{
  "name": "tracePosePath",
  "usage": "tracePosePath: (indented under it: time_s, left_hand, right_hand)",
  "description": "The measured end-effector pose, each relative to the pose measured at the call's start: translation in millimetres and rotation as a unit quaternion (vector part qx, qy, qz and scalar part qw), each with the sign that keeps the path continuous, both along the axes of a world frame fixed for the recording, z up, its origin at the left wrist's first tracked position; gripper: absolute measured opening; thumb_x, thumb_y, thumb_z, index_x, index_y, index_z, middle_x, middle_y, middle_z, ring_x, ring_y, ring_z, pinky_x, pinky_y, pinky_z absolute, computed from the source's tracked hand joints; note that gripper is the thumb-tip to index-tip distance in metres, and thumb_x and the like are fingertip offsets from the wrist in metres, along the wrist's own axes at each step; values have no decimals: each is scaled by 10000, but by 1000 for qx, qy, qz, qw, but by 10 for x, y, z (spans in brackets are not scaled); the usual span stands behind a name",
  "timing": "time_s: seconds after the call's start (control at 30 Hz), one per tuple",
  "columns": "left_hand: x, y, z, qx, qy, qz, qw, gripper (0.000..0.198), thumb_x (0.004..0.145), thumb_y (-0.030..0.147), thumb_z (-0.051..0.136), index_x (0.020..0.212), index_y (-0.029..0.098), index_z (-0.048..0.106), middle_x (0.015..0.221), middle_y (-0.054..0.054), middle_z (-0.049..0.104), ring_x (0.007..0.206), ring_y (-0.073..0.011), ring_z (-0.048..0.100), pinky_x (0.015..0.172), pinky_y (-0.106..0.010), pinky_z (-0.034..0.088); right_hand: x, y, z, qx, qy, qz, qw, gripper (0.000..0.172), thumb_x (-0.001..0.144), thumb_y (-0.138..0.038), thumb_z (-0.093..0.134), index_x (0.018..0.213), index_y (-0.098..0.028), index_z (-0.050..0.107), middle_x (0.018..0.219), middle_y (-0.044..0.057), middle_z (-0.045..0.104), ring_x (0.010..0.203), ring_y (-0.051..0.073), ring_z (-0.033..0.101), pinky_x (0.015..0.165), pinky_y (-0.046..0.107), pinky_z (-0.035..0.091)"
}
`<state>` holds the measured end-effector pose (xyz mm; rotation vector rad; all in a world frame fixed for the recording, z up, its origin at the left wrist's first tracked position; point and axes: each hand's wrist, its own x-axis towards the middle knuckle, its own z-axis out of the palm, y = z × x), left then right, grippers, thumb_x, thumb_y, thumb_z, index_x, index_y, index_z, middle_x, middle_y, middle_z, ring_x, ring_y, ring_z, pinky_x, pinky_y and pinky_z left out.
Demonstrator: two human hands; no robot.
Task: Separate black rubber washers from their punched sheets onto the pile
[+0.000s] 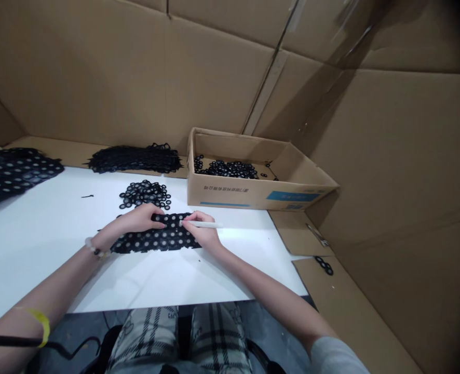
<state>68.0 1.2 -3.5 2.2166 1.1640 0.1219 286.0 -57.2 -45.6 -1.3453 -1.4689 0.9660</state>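
Plaid trousers (222, 337) sit below the table (199, 283); the dotted sheet (167, 241) there, probably light and floppy, best edge-held, lies under the spread left hand (142, 218); right hand (203, 231) pinches a white stick (210, 225).

Plaid trousers (219, 335), beaded bracelet (96, 251), short grey sleeve (334, 356)

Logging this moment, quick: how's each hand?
Left hand: open, resting on the flat black sheet with pale dots.
Right hand: closed around a slim white pen-like tool.

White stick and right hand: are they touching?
Touching: the head view shows the right hand pinching the white stick near one end.
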Motion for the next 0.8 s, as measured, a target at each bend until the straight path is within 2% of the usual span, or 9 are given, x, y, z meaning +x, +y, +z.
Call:
tracePosePath:
  time_s: [0.13,0.3,0.43,0.63,0.8]
  left_hand:
    - [0,-9,-16,16,-7,52,999,454,677,498,642,1026,213,705,1093,-46,717,1004,-271,618,878,-304,414]
    - [128,-66,-84,12,18,97,995,469,651,594,647,879,191,718,869,-42,738,829,-266,640,728,-299,422]
    - [150,-77,-103,-18,-6,95,995,406,678,588,621,755,198,705,723,-7,707,724,-230,616,651,-288,396]
    - [138,-62,-133,-46,-50,92,993,416,681,582,621,772,183,700,751,-6,708,753,-224,611,674,-289,403]
    - [153,-62,-125,-48,-47,100,993,427,674,597,624,748,181,684,747,-10,705,755,-235,613,678,-300,408]
  right_hand:
    - [27,21,-12,-9,-3,6,1000,169,696,-361,701,693,-198,659,704,16,692,678,175,624,650,280,466]
    - [-9,11,-27,-1,-2,19,1000,167,707,-364,698,713,-200,669,725,19,699,699,175,632,664,280,469]
    - [-14,7,-20,-6,18,14,1000,167,700,-355,704,716,-193,669,731,24,700,687,170,631,667,279,468]
    - [13,27,-9,-16,38,21,999,181,683,-356,717,709,-184,666,719,30,696,666,165,624,651,274,469]
    - [22,31,1,-13,47,16,999,194,676,-368,725,708,-185,671,707,28,691,652,163,618,640,271,466]
